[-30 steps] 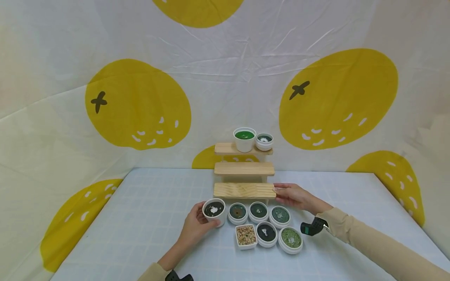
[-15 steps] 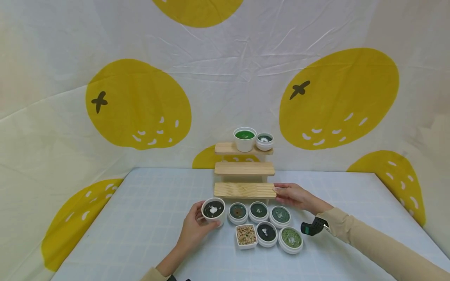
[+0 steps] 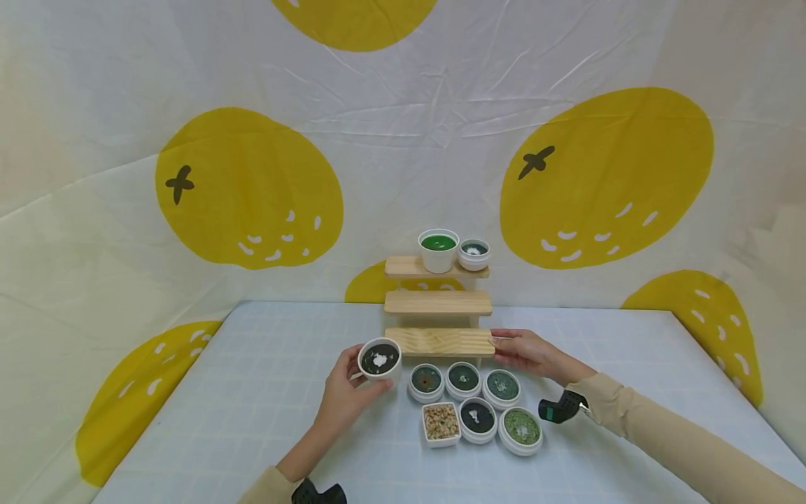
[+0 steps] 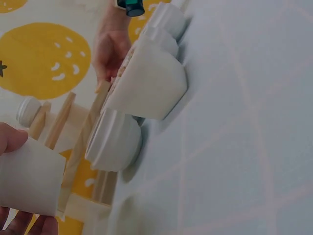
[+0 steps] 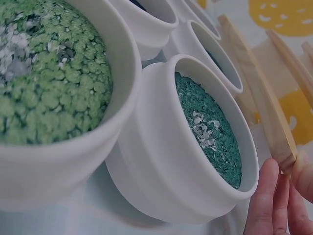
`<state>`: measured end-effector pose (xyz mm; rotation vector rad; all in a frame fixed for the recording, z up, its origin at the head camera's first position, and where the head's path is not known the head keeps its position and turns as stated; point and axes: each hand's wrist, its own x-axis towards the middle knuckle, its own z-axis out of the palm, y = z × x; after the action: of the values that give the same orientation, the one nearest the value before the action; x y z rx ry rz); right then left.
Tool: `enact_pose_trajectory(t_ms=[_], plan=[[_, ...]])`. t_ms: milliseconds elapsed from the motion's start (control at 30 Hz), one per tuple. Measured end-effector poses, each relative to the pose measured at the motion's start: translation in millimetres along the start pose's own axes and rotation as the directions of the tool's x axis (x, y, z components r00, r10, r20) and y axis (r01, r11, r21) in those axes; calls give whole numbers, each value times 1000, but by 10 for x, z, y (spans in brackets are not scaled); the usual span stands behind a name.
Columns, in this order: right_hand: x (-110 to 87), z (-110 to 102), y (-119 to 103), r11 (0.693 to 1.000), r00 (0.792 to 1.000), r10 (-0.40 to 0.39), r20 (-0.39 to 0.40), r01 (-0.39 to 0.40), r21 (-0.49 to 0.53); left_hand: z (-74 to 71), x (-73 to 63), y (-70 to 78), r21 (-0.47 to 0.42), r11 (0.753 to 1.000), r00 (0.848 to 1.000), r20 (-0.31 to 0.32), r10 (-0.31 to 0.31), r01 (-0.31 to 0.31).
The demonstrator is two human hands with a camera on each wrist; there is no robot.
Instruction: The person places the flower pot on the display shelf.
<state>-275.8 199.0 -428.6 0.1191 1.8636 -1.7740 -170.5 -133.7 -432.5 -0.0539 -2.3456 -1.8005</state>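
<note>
My left hand [image 3: 343, 399] grips a white cup [image 3: 380, 358] with a dark filling and a white patch on top. In the left wrist view the cup's plain side [image 4: 32, 176] shows between thumb and fingers, off the table beside the wooden steps. At the right end of the lowest step [image 3: 439, 342] of a three-tier wooden stand, my right hand [image 3: 529, 351] pinches the board. The right wrist view shows the thumb above that board [image 5: 264, 107] and the fingers below. On the top step [image 3: 403, 266] stand a white cup with bright green filling [image 3: 438, 250] and a small white pot [image 3: 474, 254].
Before the stand, several round white pots with green or dark fillings cluster, among them a light green one [image 3: 521, 428]. A square white pot [image 3: 441, 424] of tan bits sits with them. Pale checked cloth [image 3: 208, 420] covers the table; a fruit-print curtain [image 3: 403, 140] hangs behind.
The cup in my left hand has risen slightly and shifted a little forward and left, towards the lowest step's left end. My right hand stays at the board's end.
</note>
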Motion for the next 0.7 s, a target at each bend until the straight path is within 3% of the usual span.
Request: enact_pose_trajectory(t_ms=[300,700], plan=[[-6,-1,-3,1000,1000,-4,-1,4,-9,-34,154,125,9,1000,999,-27,23,-23],[-1,-13,-3,1000,1000,2,5,-2,-4,62,265,340,-14,997,997,-19,71,-71]])
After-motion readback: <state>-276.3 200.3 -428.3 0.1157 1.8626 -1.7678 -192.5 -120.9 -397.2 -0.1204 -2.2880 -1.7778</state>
